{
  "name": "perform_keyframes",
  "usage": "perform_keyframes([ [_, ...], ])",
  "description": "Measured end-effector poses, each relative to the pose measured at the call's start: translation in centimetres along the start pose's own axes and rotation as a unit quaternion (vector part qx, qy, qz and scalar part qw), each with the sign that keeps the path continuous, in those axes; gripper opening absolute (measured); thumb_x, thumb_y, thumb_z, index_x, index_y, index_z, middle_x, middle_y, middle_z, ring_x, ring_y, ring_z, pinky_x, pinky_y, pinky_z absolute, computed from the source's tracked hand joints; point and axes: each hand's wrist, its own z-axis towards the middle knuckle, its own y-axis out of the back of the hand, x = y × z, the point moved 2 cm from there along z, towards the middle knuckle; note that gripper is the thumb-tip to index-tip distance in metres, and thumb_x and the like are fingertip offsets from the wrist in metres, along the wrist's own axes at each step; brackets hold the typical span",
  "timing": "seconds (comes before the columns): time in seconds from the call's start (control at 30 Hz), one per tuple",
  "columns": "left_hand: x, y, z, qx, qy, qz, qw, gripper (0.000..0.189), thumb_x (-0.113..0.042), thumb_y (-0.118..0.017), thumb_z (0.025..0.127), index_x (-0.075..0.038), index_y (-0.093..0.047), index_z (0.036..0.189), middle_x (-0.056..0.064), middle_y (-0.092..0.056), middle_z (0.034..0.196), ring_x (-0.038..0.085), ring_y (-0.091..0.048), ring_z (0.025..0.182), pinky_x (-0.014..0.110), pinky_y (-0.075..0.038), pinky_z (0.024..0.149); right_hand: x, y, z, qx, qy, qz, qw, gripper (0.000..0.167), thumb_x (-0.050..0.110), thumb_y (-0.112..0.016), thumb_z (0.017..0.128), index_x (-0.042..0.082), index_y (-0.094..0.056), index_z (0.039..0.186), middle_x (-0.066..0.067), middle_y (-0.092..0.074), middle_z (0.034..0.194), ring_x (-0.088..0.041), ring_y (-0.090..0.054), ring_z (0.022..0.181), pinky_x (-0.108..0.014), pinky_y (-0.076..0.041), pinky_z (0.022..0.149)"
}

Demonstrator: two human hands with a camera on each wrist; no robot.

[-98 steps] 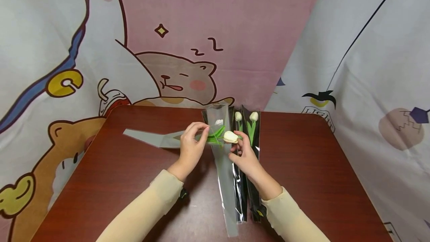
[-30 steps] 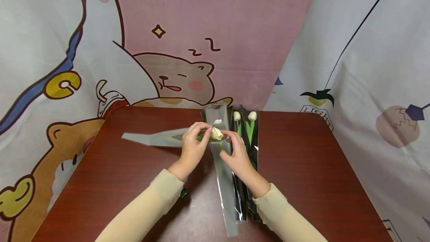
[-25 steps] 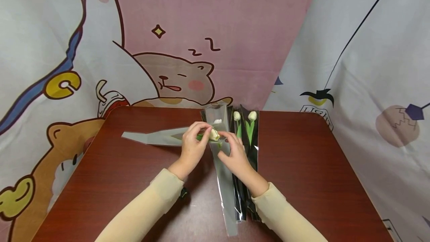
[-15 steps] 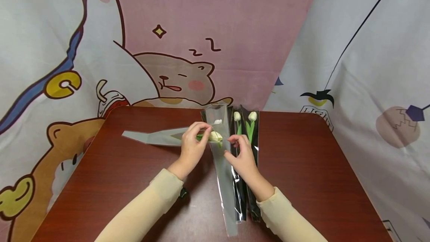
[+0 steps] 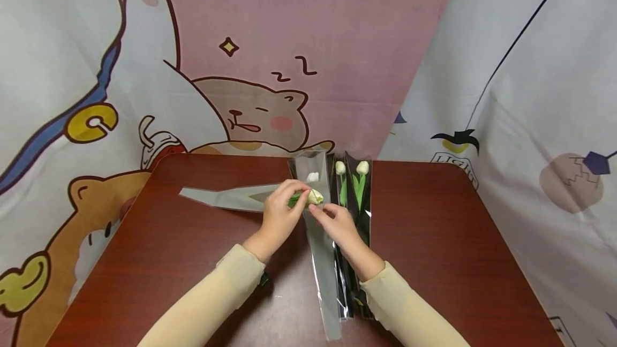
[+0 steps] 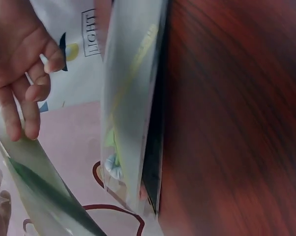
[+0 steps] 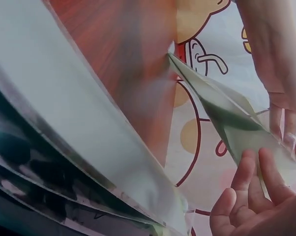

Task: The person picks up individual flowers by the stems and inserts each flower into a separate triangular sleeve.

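In the head view my left hand (image 5: 281, 213) pinches the mouth of a grey flower sleeve with a clear front (image 5: 236, 197), which lies crosswise over the others. A white tulip (image 5: 315, 197) with green leaves is in this sleeve, its bloom at the open end. My right hand (image 5: 339, 224) is at the bloom, thumb tip near its lower side, index finger bent apart from the thumb. The right wrist view has the right fingers (image 7: 246, 179) at the sleeve's edge. Under both hands lies a second grey sleeve (image 5: 322, 261), with a white tulip (image 5: 313, 176) at its top.
Two black sleeves, each with a white tulip (image 5: 362, 167), lie lengthwise beside the grey one. A small dark object (image 5: 263, 279) is partly hidden by the left sleeve cuff. The brown table (image 5: 434, 240) ends at a printed cloth backdrop (image 5: 366, 58).
The right hand drew the tulip left toward the left hand, let go and backed off, then came back to the bloom. The left hand kept its pinch on the sleeve, shifting slightly right.
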Motion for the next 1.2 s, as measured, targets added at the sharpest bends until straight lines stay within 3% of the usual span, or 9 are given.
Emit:
perform_keyframes([
  [0.13,-0.1,0.1,-0.2,0.020,-0.064,0.042,0.9969,0.008,-0.014,-0.068,0.088,-0.010,-0.069,0.095,0.001,-0.067,0.098,0.015,-0.065,0.091,0.029,-0.055,0.076,-0.1,-0.1,0.3,-0.015,0.010,0.004,0.9998,0.032,0.029,-0.065,0.090,-0.002,-0.069,0.083,-0.018,-0.066,0.074,-0.014,-0.052,0.060,-0.023,-0.037,0.053],
  [0.33,-0.3,0.2,-0.5,0.040,-0.146,0.107,0.9827,0.011,-0.013,-0.071,0.084,-0.010,-0.070,0.094,0.002,-0.067,0.098,0.015,-0.066,0.087,0.026,-0.055,0.074,-0.2,0.0,0.2,-0.017,0.035,-0.006,0.9992,0.030,0.025,-0.065,0.090,-0.002,-0.067,0.076,-0.017,-0.064,0.069,-0.008,-0.047,0.056,-0.022,-0.036,0.052],
  [0.53,-0.3,0.2,-0.7,0.050,-0.156,0.103,0.9812,0.011,-0.014,-0.070,0.085,-0.010,-0.070,0.095,0.002,-0.067,0.099,0.015,-0.065,0.091,0.027,-0.054,0.080,0.1,0.4,-0.1,-0.016,0.119,-0.073,0.9901,0.020,0.019,-0.066,0.088,0.007,-0.066,0.073,0.001,-0.049,0.063,-0.006,-0.042,0.056,-0.020,-0.035,0.052],
  [0.67,0.1,0.8,-0.4,0.054,-0.098,0.053,0.9923,0.016,-0.013,-0.068,0.087,-0.009,-0.068,0.103,0.004,-0.065,0.107,0.018,-0.063,0.100,0.030,-0.052,0.087,0.2,0.9,-0.2,-0.013,0.173,-0.123,0.9771,0.022,0.021,-0.066,0.088,0.010,-0.064,0.070,0.004,-0.049,0.069,-0.004,-0.041,0.056,-0.020,-0.035,0.050],
  [0.77,1.1,1.6,0.1,0.067,-0.023,0.032,0.9969,0.026,-0.016,-0.063,0.091,-0.011,-0.064,0.117,0.006,-0.062,0.118,0.021,-0.058,0.112,0.036,-0.047,0.096,0.1,1.4,-0.1,-0.009,0.186,-0.124,0.9745,0.018,0.022,-0.066,0.089,0.009,-0.068,0.076,0.000,-0.060,0.080,-0.005,-0.045,0.060,-0.020,-0.039,0.053],
  [0.83,2.1,2.4,0.6,0.091,0.038,0.033,0.9946,0.034,-0.020,-0.058,0.095,-0.012,-0.057,0.128,0.008,-0.057,0.127,0.024,-0.051,0.121,0.042,-0.042,0.102,0.1,1.9,0.0,-0.009,0.183,-0.111,0.9767,0.015,0.021,-0.066,0.089,0.008,-0.071,0.083,-0.003,-0.066,0.094,-0.008,-0.050,0.066,-0.020,-0.043,0.056],
  [0.97,4.6,4.2,1.0,0.166,0.156,0.040,0.9728,0.046,-0.027,-0.048,0.100,-0.014,-0.040,0.143,0.011,-0.050,0.137,0.030,-0.041,0.131,0.050,-0.034,0.107,0.0,2.9,0.3,-0.012,0.169,-0.087,0.9817,0.014,0.019,-0.067,0.088,0.006,-0.073,0.090,-0.009,-0.066,0.116,-0.013,-0.059,0.090,-0.021,-0.048,0.070],
  [1.07,6.1,5.4,0.9,0.224,0.226,0.020,0.9477,0.046,-0.029,-0.043,0.102,-0.012,-0.037,0.145,0.015,-0.051,0.136,0.033,-0.044,0.128,0.053,-0.036,0.104,0.1,3.7,0.7,-0.011,0.162,-0.072,0.9842,0.014,0.018,-0.067,0.089,0.005,-0.072,0.089,-0.012,-0.065,0.116,-0.012,-0.058,0.090,-0.020,-0.047,0.072],
  [1.2,7.4,6.2,0.5,0.273,0.286,-0.014,0.9185,0.043,-0.029,-0.042,0.102,-0.011,-0.042,0.141,0.018,-0.052,0.135,0.035,-0.051,0.121,0.052,-0.042,0.098,0.8,4.7,1.2,-0.012,0.147,-0.028,0.9887,0.016,0.012,-0.064,0.090,-0.003,-0.068,0.085,-0.018,-0.066,0.100,-0.007,-0.051,0.070,-0.019,-0.043,0.062],
])
